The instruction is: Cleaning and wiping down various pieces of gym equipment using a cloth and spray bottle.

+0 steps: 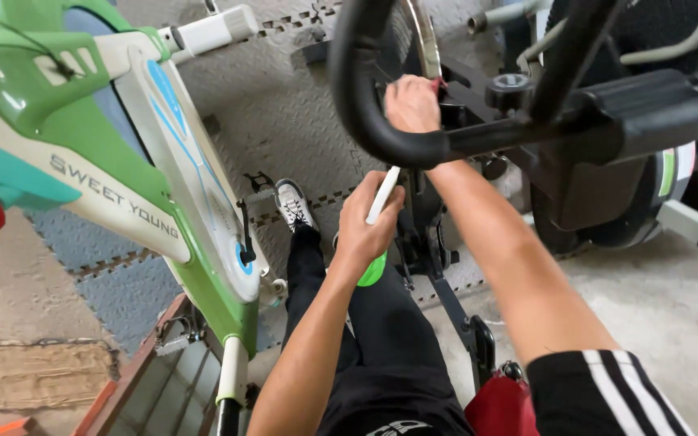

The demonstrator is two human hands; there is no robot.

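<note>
**Tight reach inside a bike frame — where a slip could start**

The right hand (411,103) is curled shut far up in the scene, pinching something small and reddish against the black exercise bike (607,121), just behind its looped handlebar (381,129). What it grips is too hidden to name. The left hand (365,230) is closed around a white-handled tool with a green end (375,266), held near the bike's centre post. The risk, as I judge it, is a knuckle striking the handlebar if the far grip slips — or the tool swinging into the leg below. The green-and-white bike (163,161) on the left crowds the elbow.
</note>
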